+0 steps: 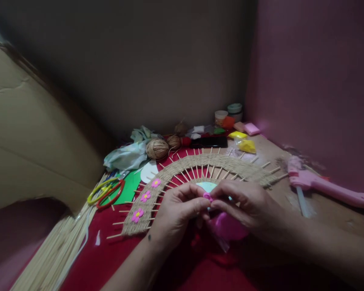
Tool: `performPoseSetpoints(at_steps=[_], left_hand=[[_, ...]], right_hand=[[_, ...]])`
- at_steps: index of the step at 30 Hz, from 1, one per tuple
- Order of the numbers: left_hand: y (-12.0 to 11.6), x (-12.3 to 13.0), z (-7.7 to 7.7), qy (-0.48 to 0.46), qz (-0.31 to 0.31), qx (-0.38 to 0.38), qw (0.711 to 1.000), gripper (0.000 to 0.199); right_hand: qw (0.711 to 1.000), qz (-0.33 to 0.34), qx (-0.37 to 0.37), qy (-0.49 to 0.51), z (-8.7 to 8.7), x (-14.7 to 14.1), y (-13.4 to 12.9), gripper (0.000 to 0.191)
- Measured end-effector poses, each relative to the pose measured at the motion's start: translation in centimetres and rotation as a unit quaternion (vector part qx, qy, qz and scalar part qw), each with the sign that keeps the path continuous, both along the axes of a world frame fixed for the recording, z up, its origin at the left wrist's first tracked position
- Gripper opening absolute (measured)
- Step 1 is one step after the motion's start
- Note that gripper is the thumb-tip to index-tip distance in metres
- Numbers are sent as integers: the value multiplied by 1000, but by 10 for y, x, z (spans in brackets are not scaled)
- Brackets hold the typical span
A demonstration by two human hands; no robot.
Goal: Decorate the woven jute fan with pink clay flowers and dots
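A small lump of pink modelling clay (208, 197) is pinched between my two hands. My left hand (186, 206) grips it from the left with thumb and forefinger. From the right, my right hand (239, 200) closes its fingertips on the same lump. A packet of brighter pink clay (230, 227) shows just below my right hand; whether that hand touches it I cannot tell. Behind the hands lies a woven twine fan (182, 163), an arch with thin sticks poking out. Several pink clay flowers (145, 197) with yellow centres sit on its left part.
A pink glue gun (330, 188) lies at the right. Yellow clay packets (247, 146), a black phone (209, 142) and a twine ball (157, 149) are at the back. Scissors (111, 194) rest on green sheet (129, 188) at left, near a bundle of sticks (57, 246). Cardboard (33, 129) stands left.
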State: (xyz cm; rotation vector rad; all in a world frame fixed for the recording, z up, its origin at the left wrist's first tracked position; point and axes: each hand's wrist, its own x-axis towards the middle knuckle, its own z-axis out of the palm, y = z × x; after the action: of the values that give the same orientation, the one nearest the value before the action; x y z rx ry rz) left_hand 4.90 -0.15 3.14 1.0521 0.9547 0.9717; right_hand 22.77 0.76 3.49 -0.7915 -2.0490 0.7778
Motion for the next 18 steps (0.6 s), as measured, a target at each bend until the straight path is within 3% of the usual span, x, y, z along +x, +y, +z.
performPoseSetpoints(at_steps=[3,7,10,14,18], left_hand=[[1,-2,1,32,-7,20,999,13],[0,-6,5,54,28,54,997,7],[-1,-5,6,35,54,77,995,19],[-3,0,5,52,36,110,992,31],[-8,1,1,134,52,248,958,19]], right_hand=[[1000,-9,-5,-2,0,1,1,15],[993,-12,-111,40,5,1,2,17],[979,-2,-184,82,7,-1,1,18],[945,56,-291,139,6,-3,2,17],[904,87,-384,165,1,-2,4,15]])
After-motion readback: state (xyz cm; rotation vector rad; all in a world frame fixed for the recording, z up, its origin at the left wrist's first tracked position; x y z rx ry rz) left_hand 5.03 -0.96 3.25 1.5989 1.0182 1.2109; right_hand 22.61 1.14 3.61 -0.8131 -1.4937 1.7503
